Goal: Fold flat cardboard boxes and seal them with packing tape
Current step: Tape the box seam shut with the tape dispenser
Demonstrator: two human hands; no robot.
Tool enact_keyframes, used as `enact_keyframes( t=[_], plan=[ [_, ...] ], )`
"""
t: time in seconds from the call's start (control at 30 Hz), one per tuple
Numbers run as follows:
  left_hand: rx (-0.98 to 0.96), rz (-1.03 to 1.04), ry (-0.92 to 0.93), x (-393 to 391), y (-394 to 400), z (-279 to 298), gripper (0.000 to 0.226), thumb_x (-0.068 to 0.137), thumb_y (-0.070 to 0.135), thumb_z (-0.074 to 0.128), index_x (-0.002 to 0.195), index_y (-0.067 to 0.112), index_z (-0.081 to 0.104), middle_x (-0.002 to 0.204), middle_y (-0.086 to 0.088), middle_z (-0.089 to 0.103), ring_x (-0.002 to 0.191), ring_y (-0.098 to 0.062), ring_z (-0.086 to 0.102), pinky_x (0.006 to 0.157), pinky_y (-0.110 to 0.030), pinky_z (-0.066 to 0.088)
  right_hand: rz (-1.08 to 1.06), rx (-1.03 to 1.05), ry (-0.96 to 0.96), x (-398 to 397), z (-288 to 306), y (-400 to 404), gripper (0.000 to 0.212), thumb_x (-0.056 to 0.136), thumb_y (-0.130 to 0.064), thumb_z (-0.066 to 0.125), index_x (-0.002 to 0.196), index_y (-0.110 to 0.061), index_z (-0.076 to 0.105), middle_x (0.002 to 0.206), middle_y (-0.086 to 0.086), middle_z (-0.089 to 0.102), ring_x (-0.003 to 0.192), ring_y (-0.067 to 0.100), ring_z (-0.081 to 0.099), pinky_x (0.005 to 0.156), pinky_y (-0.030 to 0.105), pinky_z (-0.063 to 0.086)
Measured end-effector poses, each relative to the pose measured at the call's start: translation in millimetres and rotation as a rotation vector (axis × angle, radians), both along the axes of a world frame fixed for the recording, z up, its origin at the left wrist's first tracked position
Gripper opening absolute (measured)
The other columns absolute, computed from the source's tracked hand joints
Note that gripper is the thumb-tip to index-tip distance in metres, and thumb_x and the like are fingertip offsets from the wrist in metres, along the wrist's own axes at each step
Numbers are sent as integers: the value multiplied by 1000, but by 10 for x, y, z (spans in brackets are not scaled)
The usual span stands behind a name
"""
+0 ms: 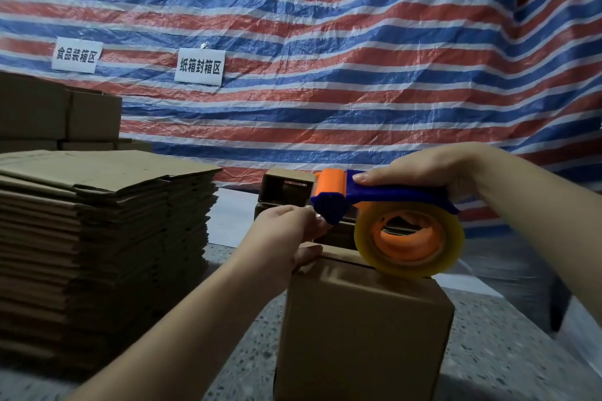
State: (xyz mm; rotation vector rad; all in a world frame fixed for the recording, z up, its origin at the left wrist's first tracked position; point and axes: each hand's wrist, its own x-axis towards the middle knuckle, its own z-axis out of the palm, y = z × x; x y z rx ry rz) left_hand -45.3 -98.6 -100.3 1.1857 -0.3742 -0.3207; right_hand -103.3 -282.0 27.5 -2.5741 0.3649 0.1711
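One folded box (365, 332) stands on the floor (508, 355). The right hand (433, 172) grips one tape dispenser (384, 198), its single roll (409, 242) resting on the box top. The left hand (286, 231) pinches the tape end at the dispenser's nose, thumb on the box edge. One stack of flat boxes (97, 247) sits left; two paper signs (199, 67) hang behind.

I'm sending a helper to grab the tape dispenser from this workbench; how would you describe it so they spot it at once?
Start at the brown cardboard box standing upright at the front of the speckled worktop. Just above its top, the right hand grips the tape dispenser. It is the only brightly coloured item among the brown cardboard: a blue handle and orange roller, with a roll of clear tape hanging beneath.
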Motion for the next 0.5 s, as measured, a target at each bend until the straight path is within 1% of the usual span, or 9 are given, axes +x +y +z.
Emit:
enact_keyframes(
  t=[0.1, 0.17, 0.23, 0.3, 0.4, 0.5],
  plan=[
    [-13, 45, 16, -2, -41, -35, 20, 93, 3, 54, 77, 9, 64, 66, -1, 71, 87, -15, 67, 81, -40, 56, 0, -60, 57, -1, 67, 25, 93, 46, -77, 71, 113, -12, 66, 90, 7, 78, 72, 17, 74, 58, 25, 56],
    [-29, 88, 53, 19, -63, -35, 21, 93, 1, 51, 76, 6, 62, 68, -5, 67, 82, -16, 65, 80, -40, 58, -17, -106, 97, -21, 124, 6, 96, 46, -78, 73, 115, -12, 65, 93, 9, 78, 74, 19, 75, 59, 26, 57],
    [-78, 138, 147, 51, -78, -29, 21, 97, 3, 46, 79, 4, 56, 73, -9, 60, 75, -17, 63, 69, -36, 61, -50, -129, 131, -68, 179, -60, 97, 47, -77, 74, 119, -12, 64, 94, 11, 78, 75, 20, 75, 60, 27, 57],
    [-110, 168, 211, 66, -92, -21, 22, 100, 7, 43, 81, 2, 53, 76, -10, 57, 71, -17, 63, 59, -34, 60, -89, -107, 148, -132, 209, -142, 96, 49, -73, 76, 122, -13, 62, 94, 13, 78, 73, 21, 74, 58, 27, 57],
    [-125, 199, 243, 99, -110, -36, 22, 99, 7, 41, 81, 2, 53, 77, -12, 58, 70, -19, 65, 58, -35, 61, -104, -60, 153, -149, 177, -201, 95, 49, -70, 77, 122, -10, 62, 95, 14, 77, 71, 21, 73, 57, 28, 57],
    [-150, 150, 325, 114, -71, -37, 20, 97, 5, 43, 80, -1, 53, 80, -19, 62, 68, -27, 69, 46, -36, 58, -93, -97, 167, -86, 127, -170, 95, 48, -72, 76, 120, -11, 63, 93, 11, 78, 70, 19, 74, 56, 26, 56]
  ],
)
